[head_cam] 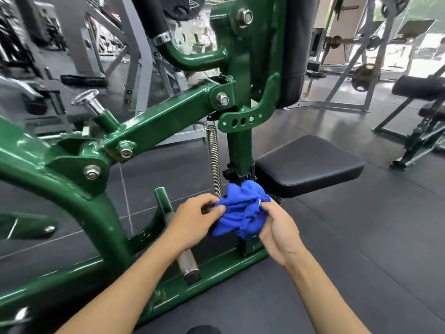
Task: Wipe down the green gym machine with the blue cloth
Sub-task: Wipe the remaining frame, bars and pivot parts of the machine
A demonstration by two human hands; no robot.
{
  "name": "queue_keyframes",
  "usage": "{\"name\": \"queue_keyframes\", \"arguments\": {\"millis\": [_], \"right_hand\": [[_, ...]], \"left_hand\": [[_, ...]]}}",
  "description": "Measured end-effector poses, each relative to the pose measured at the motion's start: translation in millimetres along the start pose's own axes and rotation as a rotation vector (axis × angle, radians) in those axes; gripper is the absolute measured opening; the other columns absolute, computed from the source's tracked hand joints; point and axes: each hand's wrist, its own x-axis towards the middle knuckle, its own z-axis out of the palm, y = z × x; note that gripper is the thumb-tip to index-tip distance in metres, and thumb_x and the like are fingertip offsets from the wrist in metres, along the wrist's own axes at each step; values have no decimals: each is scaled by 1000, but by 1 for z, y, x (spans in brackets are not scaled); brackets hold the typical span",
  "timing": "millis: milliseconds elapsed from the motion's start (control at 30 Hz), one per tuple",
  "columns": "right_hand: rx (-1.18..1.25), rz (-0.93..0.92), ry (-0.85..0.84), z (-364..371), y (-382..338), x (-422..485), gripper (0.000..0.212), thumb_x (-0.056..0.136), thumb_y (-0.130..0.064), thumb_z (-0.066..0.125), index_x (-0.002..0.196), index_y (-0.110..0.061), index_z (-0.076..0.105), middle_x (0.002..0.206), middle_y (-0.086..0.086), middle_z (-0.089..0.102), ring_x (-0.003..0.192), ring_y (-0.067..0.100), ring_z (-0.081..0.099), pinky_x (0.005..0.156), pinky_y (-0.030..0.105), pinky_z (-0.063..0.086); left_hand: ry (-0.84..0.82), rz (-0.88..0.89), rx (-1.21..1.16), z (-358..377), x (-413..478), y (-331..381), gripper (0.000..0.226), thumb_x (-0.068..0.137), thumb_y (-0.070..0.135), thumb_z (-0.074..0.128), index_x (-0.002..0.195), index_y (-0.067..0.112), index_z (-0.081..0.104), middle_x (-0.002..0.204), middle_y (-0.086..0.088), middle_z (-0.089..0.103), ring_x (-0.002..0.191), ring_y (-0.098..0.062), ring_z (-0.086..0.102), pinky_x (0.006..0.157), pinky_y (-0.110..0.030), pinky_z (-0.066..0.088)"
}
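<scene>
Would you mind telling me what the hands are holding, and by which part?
Both hands hold the bunched blue cloth: left hand pinches its left edge, right hand grips its right side.

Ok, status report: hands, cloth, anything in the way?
Bunched blue cloth pinched by left hand, right hand. Held before green machine, contact unclear. Nothing blocking.

You're holding the blue cloth [240, 210] bunched up between both hands. Your left hand [192, 218] is pinching its left edge; your right hand [277, 227] is gripping the right side. Cloth is hanging in front of the green gym machine [156, 126] upright, beside the spring [213, 160], just below the black seat pad [308, 160].
</scene>
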Motion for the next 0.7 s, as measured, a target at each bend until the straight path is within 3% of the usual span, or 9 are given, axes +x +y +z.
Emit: {"name": "queue_keyframes", "arguments": {"millis": [100, 200, 333, 500, 600, 700], "right_hand": [[-65, -31, -72, 21, -4, 0, 36, 105, -11, 42, 132, 0, 63, 131, 18, 69, 129, 35, 61, 110, 55, 44], [-69, -65, -108, 44, -3, 0, 40, 95, -20, 54, 127, 1, 62, 131, 22, 67, 127, 38, 61, 108, 61, 42], [-46, -70, -198, 71, -3, -2, 26, 96, -11, 47, 111, -10, 68, 110, 15, 65, 104, 27, 55, 91, 47, 40], [14, -4, -284, 92, -8, -12, 20, 92, -2, 41, 96, -11, 59, 90, 9, 48, 84, 22, 42, 70, 35, 36], [30, 104, -353, 102, 0, -19, 24, 89, -4, 41, 98, -11, 63, 98, 10, 53, 93, 24, 45, 73, 37, 39], [77, 195, -450, 127, 18, -28, 25, 82, -22, 60, 103, -8, 62, 96, 10, 54, 90, 24, 48, 79, 37, 41]], "left_hand": [[101, -32, -75, -28, -19, 7, 5, 95, 24, 74, 91, 21, 74, 87, -4, 72, 73, -8, 58, 77, -31, 50], [155, -81, -154, -54, -40, 12, 10, 93, 21, 77, 88, 16, 69, 80, -4, 66, 70, -11, 53, 72, -31, 44], [225, -142, -265, -81, -66, 23, 11, 93, 8, 73, 86, 13, 65, 81, 1, 70, 70, -12, 56, 73, -34, 45], [289, -130, -355, -108, -95, 34, 22, 86, 23, 74, 91, 6, 62, 84, -6, 72, 77, -21, 59, 81, -41, 45], [332, -114, -285, -120, -118, 37, 12, 100, 16, 66, 97, 6, 60, 86, -5, 76, 76, -15, 62, 76, -32, 45], [405, -94, -250, -136, -143, 38, 10, 102, 17, 64, 99, 8, 59, 90, -8, 78, 78, -15, 66, 74, -26, 49]]}}
